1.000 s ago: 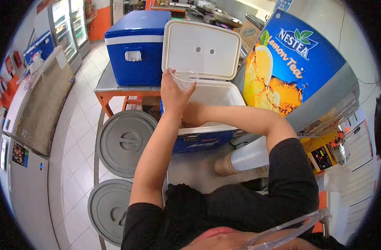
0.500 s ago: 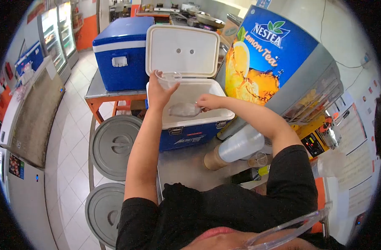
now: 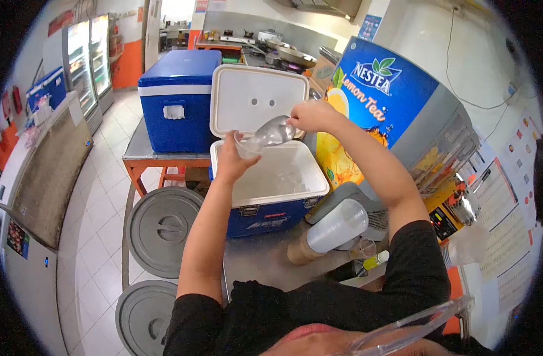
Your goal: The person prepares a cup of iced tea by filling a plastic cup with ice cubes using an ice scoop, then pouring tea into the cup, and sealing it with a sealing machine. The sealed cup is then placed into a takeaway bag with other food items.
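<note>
My left hand [image 3: 234, 159] is wrapped round a clear plastic cup [image 3: 247, 146], held over the left side of an open cooler box [image 3: 277, 221]. In my right hand [image 3: 312, 115] is a metal ice scoop [image 3: 275, 132], tipped down to the left with its front end at the cup's mouth. Pieces of ice [image 3: 290, 178] show inside the white-lined cooler. Its white lid [image 3: 259, 98] stands raised behind both hands. How much is in the cup I cannot make out.
Beside the open cooler are a closed blue cooler [image 3: 179, 107] and a Nestea dispenser [image 3: 384, 89]. A stack of plastic cups [image 3: 338, 225] lies slanted on the metal counter [image 3: 259, 261]. Grey lidded bins [image 3: 164, 228] stand to the left.
My right hand has lifted the scoop out of the cooler and tilted it into the cup. The left hand still holds the cup. The head view has tipped upward a little.
</note>
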Tool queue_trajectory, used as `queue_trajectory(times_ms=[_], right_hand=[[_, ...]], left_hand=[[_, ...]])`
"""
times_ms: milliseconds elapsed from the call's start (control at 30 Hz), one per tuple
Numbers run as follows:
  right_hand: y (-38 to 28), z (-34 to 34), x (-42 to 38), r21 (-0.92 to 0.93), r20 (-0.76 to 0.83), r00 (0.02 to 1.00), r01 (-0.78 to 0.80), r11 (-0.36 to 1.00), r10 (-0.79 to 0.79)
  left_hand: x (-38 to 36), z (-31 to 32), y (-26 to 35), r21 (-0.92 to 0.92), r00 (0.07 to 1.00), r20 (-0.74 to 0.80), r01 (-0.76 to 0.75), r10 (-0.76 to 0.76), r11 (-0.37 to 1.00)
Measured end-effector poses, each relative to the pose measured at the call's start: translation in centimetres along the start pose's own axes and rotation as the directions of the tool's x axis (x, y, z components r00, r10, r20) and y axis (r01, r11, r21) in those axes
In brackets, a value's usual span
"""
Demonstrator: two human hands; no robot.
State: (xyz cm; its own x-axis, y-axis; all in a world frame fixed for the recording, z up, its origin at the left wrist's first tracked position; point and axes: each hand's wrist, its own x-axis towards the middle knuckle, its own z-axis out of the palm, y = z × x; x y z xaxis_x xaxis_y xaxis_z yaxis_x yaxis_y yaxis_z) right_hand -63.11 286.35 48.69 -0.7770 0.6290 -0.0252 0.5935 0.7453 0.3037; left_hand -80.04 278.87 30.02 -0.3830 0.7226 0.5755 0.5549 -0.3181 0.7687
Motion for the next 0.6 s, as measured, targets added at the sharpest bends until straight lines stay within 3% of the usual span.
queue_trajectory(times_ms=[67,100,167,267,333,367,400,433,500,533,567,600], right_hand=[[-1.0,-1.2,0.2,-0.181,-0.089,0.996,-0.048,0.982,0.032],[-0.8,-1.1,0.7,-0.181,-0.092,0.996,-0.040,0.983,0.024],[0.5,-0.2,1.9,-0.167,-0.134,0.972,-0.216,0.962,0.195],[-0.7,4.4,3.8,-0.300,0.140,0.984,-0.068,0.952,0.114],[-1.8,9.6,5.8,-0.194,0.442,0.897,0.102,0.976,-0.006],[-2.2,11.5,6.3,-0.024,0.556,0.828,0.105,0.994,-0.075],[-2.4,12.5,6.8,0.147,0.645,0.747,0.087,0.985,-0.162],[-2.6,11.7,7.4,0.149,0.639,0.751,0.090,0.985,-0.165],[-2.4,9.1,8.8,0.220,0.519,0.848,-0.011,0.975,-0.107],[-0.9,8.6,11.4,0.033,0.346,0.922,0.171,0.985,-0.172],[-0.1,6.2,12.3,0.302,0.143,0.987,0.025,0.953,-0.071],[1.0,5.3,13.4,0.428,-0.230,0.973,0.100,0.898,0.002]], left_hand=[[0.0,0.0,0.0,-0.026,1.000,-0.007,-0.023,0.023,0.999],[0.0,0.0,0.0,-0.058,0.999,-0.004,-0.045,0.045,0.997],[0.0,0.1,-0.1,-0.071,0.999,-0.036,-0.042,0.040,0.997],[0.1,-0.1,0.0,-0.067,0.987,-0.140,-0.087,0.077,0.994],[0.4,-0.6,0.3,-0.262,0.981,-0.193,-0.024,-0.028,0.965],[0.4,-0.7,0.4,-0.259,0.981,-0.193,-0.026,-0.025,0.966],[0.3,-0.7,0.5,-0.294,0.974,-0.227,-0.069,0.001,0.953],[0.1,-0.8,0.7,-0.326,0.965,-0.260,-0.114,0.027,0.938],[0.2,-1.1,1.3,-0.281,0.950,-0.306,-0.153,0.063,0.947],[0.3,-1.1,1.1,-0.264,0.944,-0.322,-0.156,0.065,0.952],[0.4,-1.1,0.9,-0.248,0.939,-0.338,-0.158,0.067,0.956],[0.3,-1.2,0.9,-0.246,0.940,-0.334,-0.155,0.066,0.957]])
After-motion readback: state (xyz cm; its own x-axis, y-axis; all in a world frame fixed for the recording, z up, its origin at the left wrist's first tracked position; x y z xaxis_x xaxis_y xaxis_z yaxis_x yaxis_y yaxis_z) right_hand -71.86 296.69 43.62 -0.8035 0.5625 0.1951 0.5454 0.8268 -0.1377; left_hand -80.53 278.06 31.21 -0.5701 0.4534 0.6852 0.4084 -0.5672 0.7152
